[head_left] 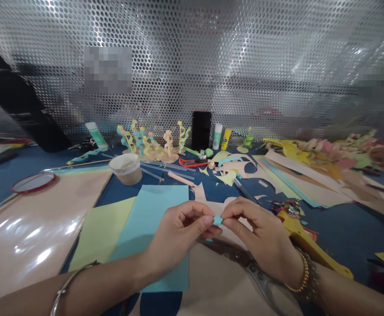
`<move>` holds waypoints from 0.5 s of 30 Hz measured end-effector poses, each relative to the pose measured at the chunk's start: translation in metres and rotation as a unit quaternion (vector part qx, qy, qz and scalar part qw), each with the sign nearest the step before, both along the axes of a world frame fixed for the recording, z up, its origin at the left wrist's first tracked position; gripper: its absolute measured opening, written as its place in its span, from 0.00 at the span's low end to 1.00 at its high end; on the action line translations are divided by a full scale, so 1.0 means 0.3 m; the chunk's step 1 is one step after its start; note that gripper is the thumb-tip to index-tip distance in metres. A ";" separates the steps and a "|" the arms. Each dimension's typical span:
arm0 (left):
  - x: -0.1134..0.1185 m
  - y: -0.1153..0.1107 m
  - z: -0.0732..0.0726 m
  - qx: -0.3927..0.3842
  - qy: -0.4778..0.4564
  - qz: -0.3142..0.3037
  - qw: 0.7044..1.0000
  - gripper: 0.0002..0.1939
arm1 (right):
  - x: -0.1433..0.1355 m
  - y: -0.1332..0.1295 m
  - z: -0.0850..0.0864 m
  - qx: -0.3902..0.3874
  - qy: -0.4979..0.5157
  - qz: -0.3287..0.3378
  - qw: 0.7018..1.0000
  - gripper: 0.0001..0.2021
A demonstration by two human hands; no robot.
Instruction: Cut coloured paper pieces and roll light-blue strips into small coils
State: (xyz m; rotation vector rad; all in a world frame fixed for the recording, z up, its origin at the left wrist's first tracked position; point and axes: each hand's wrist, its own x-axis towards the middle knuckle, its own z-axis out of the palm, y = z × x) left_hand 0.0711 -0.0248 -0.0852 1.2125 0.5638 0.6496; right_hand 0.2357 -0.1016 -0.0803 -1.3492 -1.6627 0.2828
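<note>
Between my two hands is a small piece of light blue paper (217, 220). My left hand (188, 224) pinches its left end with thumb and forefinger. On the other side, my right hand (254, 232) grips the right end in the same way. Below the hands lies a pair of scissors (238, 255), partly hidden by my right hand, on a sheet of beige paper (211, 281). A light blue sheet (165, 202) lies under my left forearm, overlapping a pale yellow sheet (106, 224).
Behind stand a paper cup (126, 171), twisted paper figures (145, 140), a phone (201, 129) and glue sticks (217, 136). A red cutter knife (193, 163) lies among paper scraps. A yellow glue gun (313, 245) is by my right wrist. At left is a plastic-wrapped paper pack (47, 219).
</note>
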 end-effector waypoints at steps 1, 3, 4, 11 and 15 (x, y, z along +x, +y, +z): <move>0.000 0.000 0.000 0.001 0.000 0.001 1.000 0.11 | -0.001 -0.001 -0.002 0.000 0.002 -0.001 1.000 0.04; 0.001 0.001 -0.003 -0.007 -0.002 -0.007 1.000 0.11 | -0.002 -0.001 -0.007 0.012 0.009 0.000 1.000 0.03; 0.002 0.002 -0.005 -0.013 -0.002 -0.011 1.000 0.11 | -0.002 -0.001 -0.010 0.027 0.011 0.005 1.000 0.04; 0.003 0.004 -0.016 -0.019 -0.016 -0.023 0.999 0.10 | 0.002 0.001 -0.014 0.083 -0.016 0.029 0.996 0.07; 0.003 0.003 -0.008 -0.026 -0.025 -0.023 0.999 0.11 | 0.001 0.000 -0.012 0.090 -0.021 0.025 0.995 0.07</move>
